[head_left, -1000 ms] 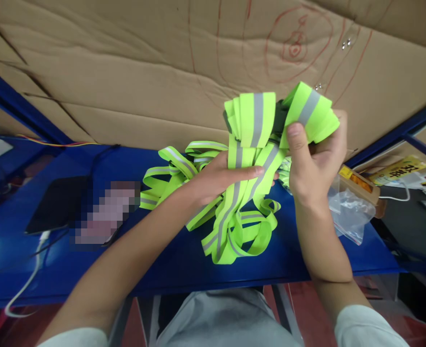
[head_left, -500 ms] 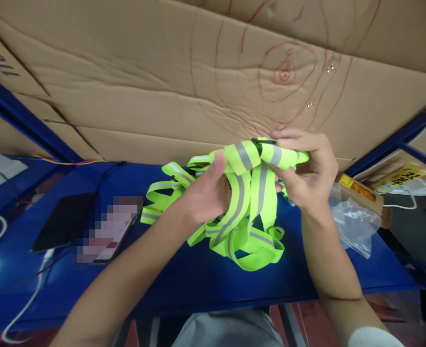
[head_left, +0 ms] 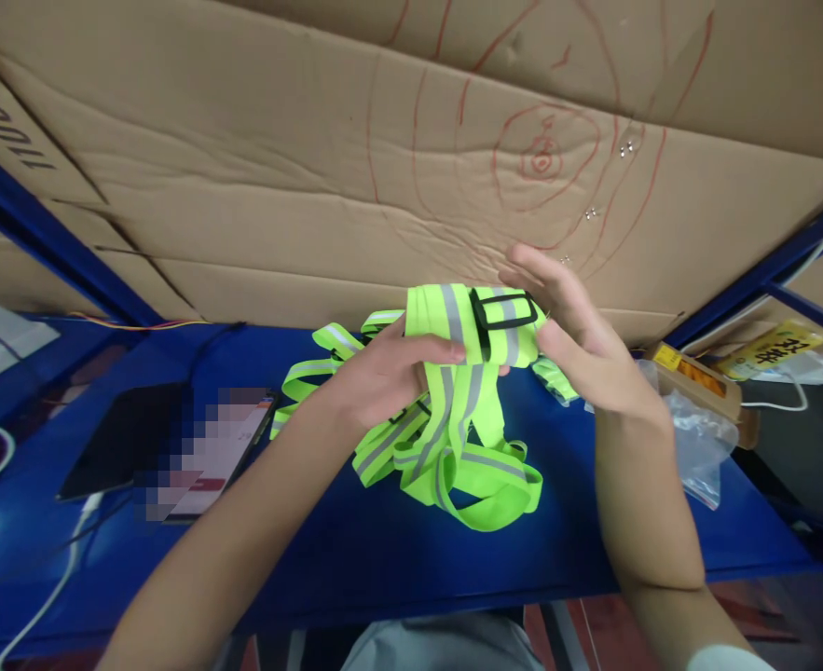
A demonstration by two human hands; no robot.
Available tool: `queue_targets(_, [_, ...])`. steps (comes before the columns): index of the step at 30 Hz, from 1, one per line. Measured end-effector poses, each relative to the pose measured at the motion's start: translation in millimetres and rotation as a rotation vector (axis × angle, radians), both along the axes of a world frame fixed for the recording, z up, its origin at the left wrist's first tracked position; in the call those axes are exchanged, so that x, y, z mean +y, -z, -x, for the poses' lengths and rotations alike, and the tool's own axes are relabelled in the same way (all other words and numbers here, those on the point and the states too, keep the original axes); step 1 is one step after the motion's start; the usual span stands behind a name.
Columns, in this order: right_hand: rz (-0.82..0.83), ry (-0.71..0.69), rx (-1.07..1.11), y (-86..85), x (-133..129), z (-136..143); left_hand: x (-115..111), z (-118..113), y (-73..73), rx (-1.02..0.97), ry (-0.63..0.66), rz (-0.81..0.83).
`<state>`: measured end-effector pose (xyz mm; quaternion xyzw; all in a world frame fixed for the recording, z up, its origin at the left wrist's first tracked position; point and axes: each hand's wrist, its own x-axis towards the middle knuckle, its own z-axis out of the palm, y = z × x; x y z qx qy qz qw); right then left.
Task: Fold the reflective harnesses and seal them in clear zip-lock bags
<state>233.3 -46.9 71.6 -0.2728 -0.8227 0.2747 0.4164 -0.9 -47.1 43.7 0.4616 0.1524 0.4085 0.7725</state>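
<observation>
brown cardboard (head_left: 243, 224) stands beyond both hands; the left hand (head_left: 384, 377) pinches a folded neon strap bundle (head_left: 429, 312), the right hand (head_left: 593, 359) spreads beside its black buckle (head_left: 506, 325), and strap loops (head_left: 485, 520) trail below onto the blue table (head_left: 383, 559).

I seem to be in a workshop: my blue workbench (head_left: 397, 568) has a metal frame (head_left: 48, 233). Marked cardboard (head_left: 278, 140) lines its far side.
</observation>
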Motion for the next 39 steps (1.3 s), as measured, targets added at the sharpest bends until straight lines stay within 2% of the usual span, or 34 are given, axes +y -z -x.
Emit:
queue_targets(2, [0.14,0.125,0.093,8.5,4,10,-1,0,-2.0,0.026,-0.093,-0.016])
queue_targets(5, [0.365,0.175,0.169,18.3,9,23,-1,0,-3.0,0.017,-0.162,0.011])
queue_targets(8, [0.416,0.181,0.27,21.8,10,31,4,-2,-0.2,-0.032,-0.159,0.051])
queue_targets(16, [0.28,0.245,0.445,26.6,10,42,5,-23,15.4,-0.179,-0.116,0.23])
queue_targets(23, [0.057,0.286,0.369,29.8,10,37,4,-16,12.0,-0.14,0.016,0.099])
queue_targets(29, [-0.043,0.187,0.343,28.4,7,29,1,-3,5.7,-0.116,-0.012,0.028])
queue_targets(36, [-0.249,0.062,0.213,18.9,9,22,1,-4,5.1,-0.05,0.007,0.106])
queue_targets(39, [-0.261,0.006,0.125,18.7,14,17,-1,-6,6.7,-0.102,0.047,0.125])
